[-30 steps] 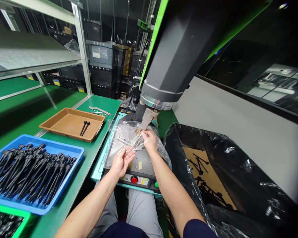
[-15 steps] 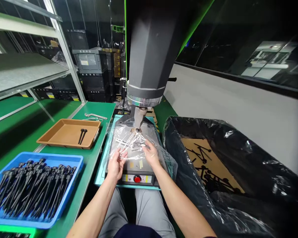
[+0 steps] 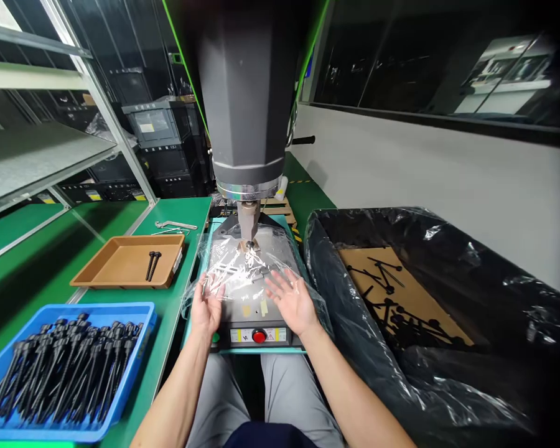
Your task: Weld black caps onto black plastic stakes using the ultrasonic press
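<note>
A clear plastic bag (image 3: 242,267) lies on the metal plate of a press machine (image 3: 247,124), its far end under the machine's small horn (image 3: 249,225). My left hand (image 3: 206,306) rests at the bag's near left edge, fingers spread and loosely curled. My right hand (image 3: 293,300) lies flat and open on the near right of the plate, on loose plastic film. Neither hand grips anything. A red button (image 3: 259,336) sits on the machine's front panel, below my hands.
A blue tray (image 3: 135,354) full of black bolts is at the near left. A brown tray (image 3: 121,264) holds two black bolts; metal tools (image 3: 175,225) lie behind it. A box lined with black plastic (image 3: 336,274) at the right holds bagged bolts.
Both hands have drawn back toward me from under the horn and let go of the bag. The view has swung to face the machine squarely.
</note>
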`<state>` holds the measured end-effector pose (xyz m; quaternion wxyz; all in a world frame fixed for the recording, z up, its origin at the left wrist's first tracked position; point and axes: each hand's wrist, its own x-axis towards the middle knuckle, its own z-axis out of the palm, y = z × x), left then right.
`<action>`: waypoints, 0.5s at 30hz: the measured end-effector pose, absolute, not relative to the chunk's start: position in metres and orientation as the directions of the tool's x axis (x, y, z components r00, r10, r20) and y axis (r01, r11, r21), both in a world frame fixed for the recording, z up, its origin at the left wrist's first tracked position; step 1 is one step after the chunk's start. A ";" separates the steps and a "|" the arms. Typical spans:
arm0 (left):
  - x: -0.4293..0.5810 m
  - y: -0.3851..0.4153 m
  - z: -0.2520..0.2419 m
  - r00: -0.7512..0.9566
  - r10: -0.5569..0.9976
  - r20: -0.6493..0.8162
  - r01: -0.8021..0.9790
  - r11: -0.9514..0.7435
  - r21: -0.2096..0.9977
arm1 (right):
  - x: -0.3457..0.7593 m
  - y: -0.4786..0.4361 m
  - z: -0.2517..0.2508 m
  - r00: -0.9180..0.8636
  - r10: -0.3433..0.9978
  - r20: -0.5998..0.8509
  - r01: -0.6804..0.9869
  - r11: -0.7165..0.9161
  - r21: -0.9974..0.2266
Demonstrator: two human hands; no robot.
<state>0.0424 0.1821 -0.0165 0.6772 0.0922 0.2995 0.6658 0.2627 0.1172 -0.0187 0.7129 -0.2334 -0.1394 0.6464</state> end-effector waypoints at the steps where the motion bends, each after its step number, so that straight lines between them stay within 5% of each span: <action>1: 0.041 0.186 -0.017 -0.075 0.960 -0.269 -0.846 0.082 0.527 | 0.265 0.123 -0.016 0.160 0.979 -0.125 -0.855 0.074 -0.513; 15: 0.033 0.194 -0.029 -0.121 0.961 -0.249 -0.819 0.045 0.572 | 0.267 0.134 -0.032 0.150 0.980 -0.129 -0.833 0.055 -0.550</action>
